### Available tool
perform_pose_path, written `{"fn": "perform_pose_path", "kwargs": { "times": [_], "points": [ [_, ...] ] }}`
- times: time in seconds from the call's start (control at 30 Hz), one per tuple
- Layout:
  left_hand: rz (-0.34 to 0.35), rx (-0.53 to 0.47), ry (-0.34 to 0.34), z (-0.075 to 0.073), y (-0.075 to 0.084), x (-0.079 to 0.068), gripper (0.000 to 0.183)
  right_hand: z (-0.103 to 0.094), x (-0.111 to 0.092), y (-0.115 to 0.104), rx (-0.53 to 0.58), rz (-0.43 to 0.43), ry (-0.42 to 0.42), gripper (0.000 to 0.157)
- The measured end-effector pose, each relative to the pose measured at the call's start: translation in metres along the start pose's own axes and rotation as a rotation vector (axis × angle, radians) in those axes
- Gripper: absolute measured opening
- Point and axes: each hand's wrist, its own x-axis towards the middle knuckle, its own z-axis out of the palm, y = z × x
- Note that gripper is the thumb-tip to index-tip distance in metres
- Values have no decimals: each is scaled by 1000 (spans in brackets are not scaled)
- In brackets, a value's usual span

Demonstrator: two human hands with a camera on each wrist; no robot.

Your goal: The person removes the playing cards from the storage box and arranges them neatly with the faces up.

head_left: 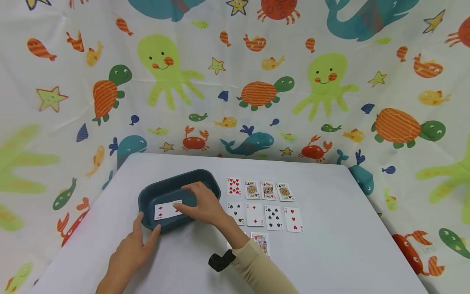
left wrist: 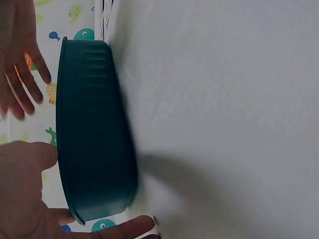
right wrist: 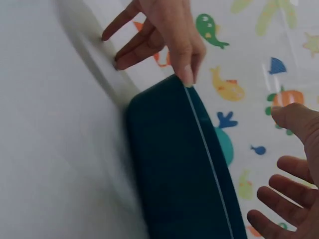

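A dark teal oblong tray (head_left: 200,175) stands on the white table. A playing card (head_left: 164,210) with red diamonds lies in it, partly hidden behind my right thumb. At the tray's near left corner, my left hand (head_left: 128,251) holds the rim between thumb and index finger; the other fingers extend outside the wall in the right wrist view. Over the tray hovers my right hand (head_left: 205,206), its thumb and fingers spread apart. Nothing is in its grasp, as the right wrist view shows that hand (right wrist: 301,186) beyond the rim.
Right of the tray, playing cards lie face up in rows, including a heart card (head_left: 233,186) and a five of spades (head_left: 236,213). My right forearm partly covers the nearest row, beside a king of hearts (head_left: 261,243). A sea-animal cloth (head_left: 220,106) hangs behind the table.
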Motion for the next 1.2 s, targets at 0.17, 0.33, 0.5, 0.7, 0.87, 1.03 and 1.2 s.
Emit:
{"fn": "perform_pose_path", "kwargs": {
  "times": [0.17,0.33,0.5,0.7,0.87,1.03,1.2],
  "points": [
    [34,-68,15,3,3,-4,97,22,17,2,-109,49,-120,57],
    [45,-127,37,2,8,-9,90,45,27,8,-204,132,-192,62],
    [55,-167,69,3,9,-9,89,56,37,9,-299,193,-232,67],
    [38,-206,92,8,8,-8,88,63,45,2,-332,291,-250,75],
    [29,-210,105,9,9,-8,85,68,49,-4,-359,311,-256,76],
    [18,-219,120,8,8,-9,83,73,53,-10,-389,315,-266,75],
    [19,-229,135,8,9,-9,83,84,58,-18,-477,334,-279,76]
  ]
}}
